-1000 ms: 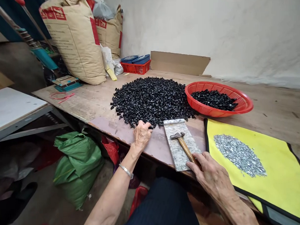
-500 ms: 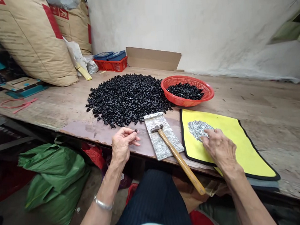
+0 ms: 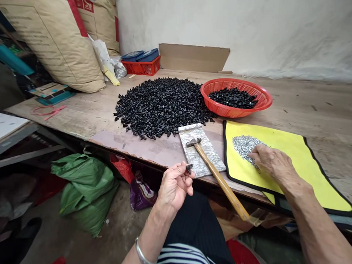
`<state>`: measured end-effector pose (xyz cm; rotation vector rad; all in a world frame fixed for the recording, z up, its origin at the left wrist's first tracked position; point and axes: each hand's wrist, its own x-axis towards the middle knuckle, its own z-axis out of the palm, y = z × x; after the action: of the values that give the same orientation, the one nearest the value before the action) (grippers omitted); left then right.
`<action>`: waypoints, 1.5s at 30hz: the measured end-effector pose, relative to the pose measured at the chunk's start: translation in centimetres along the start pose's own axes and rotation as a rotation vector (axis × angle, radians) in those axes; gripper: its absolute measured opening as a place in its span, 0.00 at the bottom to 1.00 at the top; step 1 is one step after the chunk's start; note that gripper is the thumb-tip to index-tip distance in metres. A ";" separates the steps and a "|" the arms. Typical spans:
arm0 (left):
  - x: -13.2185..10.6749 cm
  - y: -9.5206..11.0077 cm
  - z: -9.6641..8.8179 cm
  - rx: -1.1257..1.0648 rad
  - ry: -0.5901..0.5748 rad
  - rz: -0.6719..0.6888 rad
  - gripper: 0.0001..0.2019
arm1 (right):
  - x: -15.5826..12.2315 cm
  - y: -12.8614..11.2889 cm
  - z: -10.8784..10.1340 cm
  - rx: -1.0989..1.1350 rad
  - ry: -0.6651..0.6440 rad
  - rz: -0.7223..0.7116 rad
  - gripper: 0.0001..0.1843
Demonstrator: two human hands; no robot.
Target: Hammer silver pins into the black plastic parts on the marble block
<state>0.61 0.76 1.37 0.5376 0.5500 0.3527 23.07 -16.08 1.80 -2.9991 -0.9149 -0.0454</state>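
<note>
The wooden worktop (image 3: 302, 120) has a yellow cloth (image 3: 294, 143) on it. A big black heap (image 3: 163, 105) sits by a red basket (image 3: 233, 112). A hammer (image 3: 214, 173) lies across a stone slab (image 3: 194, 156). The right hand (image 3: 276, 163) is at some shiny bits (image 3: 243, 144) on the cloth; I can't tell if its grip has any. The left hand (image 3: 175, 186) has its grip pinched on one tiny black piece (image 3: 189, 168), near the slab.
</note>
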 end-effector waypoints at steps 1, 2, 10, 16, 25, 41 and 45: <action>0.0 -0.1 0.0 0.003 0.006 0.003 0.08 | 0.0 0.1 0.0 0.014 0.001 0.001 0.09; 0.0 -0.2 0.1 0.009 0.012 0.009 0.08 | 0.0 0.2 0.0 0.029 0.004 0.003 0.09; -0.2 -1.4 0.9 0.086 0.054 0.129 0.13 | -0.4 1.1 -0.1 0.138 0.049 0.078 0.10; -0.5 -1.9 1.1 0.107 -0.003 0.181 0.14 | -0.8 1.1 -0.6 0.108 0.087 0.154 0.12; -1.1 -2.7 1.4 0.204 0.012 0.254 0.10 | -8.0 -7.8 -3.9 1.179 0.098 -0.153 0.06; -1.4 -1.9 0.3 0.191 0.031 0.308 0.04 | -8.8 -14.3 -0.4 1.634 -0.171 0.109 0.07; -1.4 -1.9 0.1 0.200 0.029 0.309 0.05 | -8.7 -14.5 -0.6 1.628 -0.231 0.125 0.07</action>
<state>-0.18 -1.43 0.93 0.8152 0.5339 0.6035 7.77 -8.90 2.14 -1.5012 -0.3519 0.6779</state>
